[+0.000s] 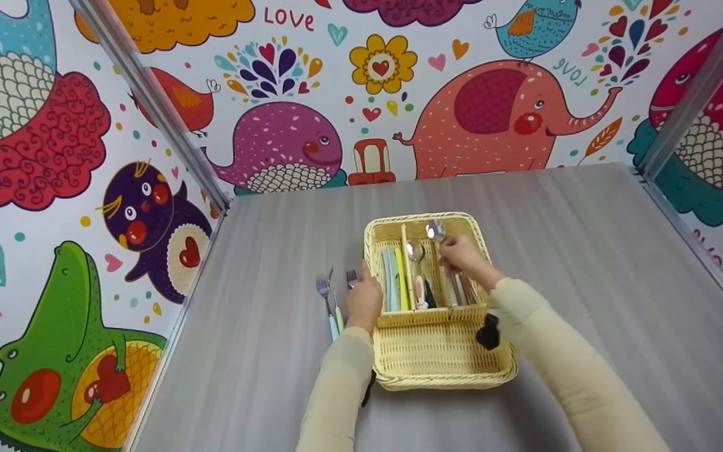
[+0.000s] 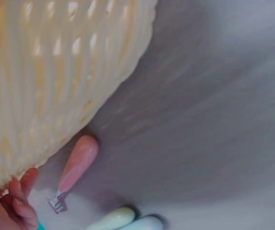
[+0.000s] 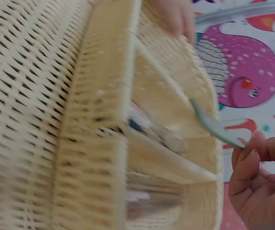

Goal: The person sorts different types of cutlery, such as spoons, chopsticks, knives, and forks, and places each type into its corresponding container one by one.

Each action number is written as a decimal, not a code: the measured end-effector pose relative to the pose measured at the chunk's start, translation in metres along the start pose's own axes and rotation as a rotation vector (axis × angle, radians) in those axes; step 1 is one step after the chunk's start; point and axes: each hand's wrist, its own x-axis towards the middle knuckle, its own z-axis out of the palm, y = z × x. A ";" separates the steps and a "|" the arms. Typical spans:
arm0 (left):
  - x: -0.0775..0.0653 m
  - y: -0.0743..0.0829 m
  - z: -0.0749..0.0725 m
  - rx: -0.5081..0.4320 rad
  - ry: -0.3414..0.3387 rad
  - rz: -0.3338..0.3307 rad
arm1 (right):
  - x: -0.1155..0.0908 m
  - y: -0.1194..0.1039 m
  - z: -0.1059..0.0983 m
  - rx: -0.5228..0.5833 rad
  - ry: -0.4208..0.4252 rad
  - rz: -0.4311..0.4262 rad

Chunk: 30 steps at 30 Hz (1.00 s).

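A spoon [image 1: 435, 229] with a shiny metal bowl and a pale green handle [image 3: 219, 128] is pinched in my right hand [image 1: 465, 256], above the right side of a woven basket [image 1: 443, 380]. Its handle slants down toward the compartments. On the basket's left rim, my left hand [image 1: 363, 302] grips the edge, fingers [image 2: 24, 191] against the weave. Inside, light blue, green and yellow handles [image 1: 399, 279] stand in the left compartment. Another spoon [image 1: 415, 251] lies in the middle one, beside a white rabbit-shaped handle [image 1: 422, 292]. Blurred brownish handles [image 3: 154, 191] fill the right compartment.
Left of the basket, two forks [image 1: 324, 286] with pale blue and green handles lie on the grey table [image 1: 261, 383]. A pink-handled fork [image 2: 78, 163] lies close by the basket wall. Cartoon-printed panels [image 1: 311, 75] border the table at the back and sides.
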 end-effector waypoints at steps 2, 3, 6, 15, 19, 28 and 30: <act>0.000 -0.001 0.000 -0.019 -0.009 -0.008 | 0.015 0.016 0.013 -0.081 0.005 0.002; 0.000 -0.001 0.000 -0.029 -0.013 -0.014 | 0.020 0.017 0.020 -0.151 0.035 0.034; 0.000 -0.002 -0.001 -0.058 -0.022 -0.033 | -0.002 -0.025 0.038 -0.339 0.077 0.156; -0.003 -0.002 -0.001 -0.071 -0.007 -0.042 | -0.016 -0.042 0.054 -0.376 0.072 0.139; -0.001 -0.001 -0.001 -0.074 -0.025 -0.061 | -0.015 -0.040 0.051 -0.316 0.025 0.182; -0.002 0.001 0.001 -0.071 0.002 -0.008 | -0.001 -0.030 0.049 -0.249 -0.015 0.227; -0.001 0.001 0.000 -0.084 -0.005 -0.012 | 0.001 -0.027 0.052 -0.334 -0.047 0.151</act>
